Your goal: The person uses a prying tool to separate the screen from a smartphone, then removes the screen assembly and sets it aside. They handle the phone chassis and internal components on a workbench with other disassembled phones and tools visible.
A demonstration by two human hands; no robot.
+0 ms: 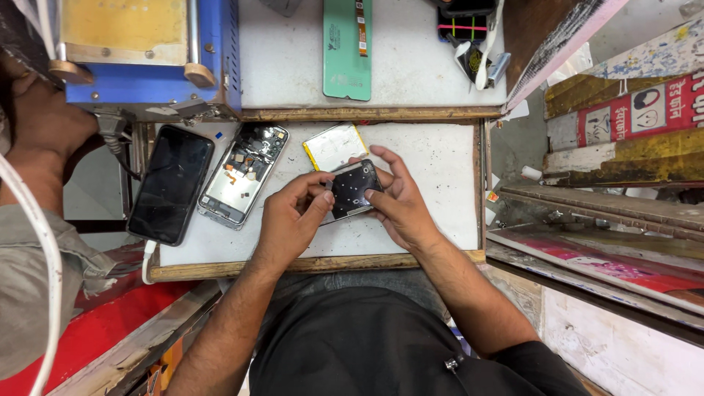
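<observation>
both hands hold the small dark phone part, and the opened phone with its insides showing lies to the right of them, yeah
Not quite. In the head view both the left hand and right hand hold the small dark phone part, but the opened phone lies to their left, beside a black phone.

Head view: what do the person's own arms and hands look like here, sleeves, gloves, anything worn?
Both the left hand and the right hand are bare: no gloves, and no rings or watch that I can make out. The forearms are uncovered down to the frame's lower edge, where short black sleeves of a black shirt begin. No cables or markings on either arm.
</observation>
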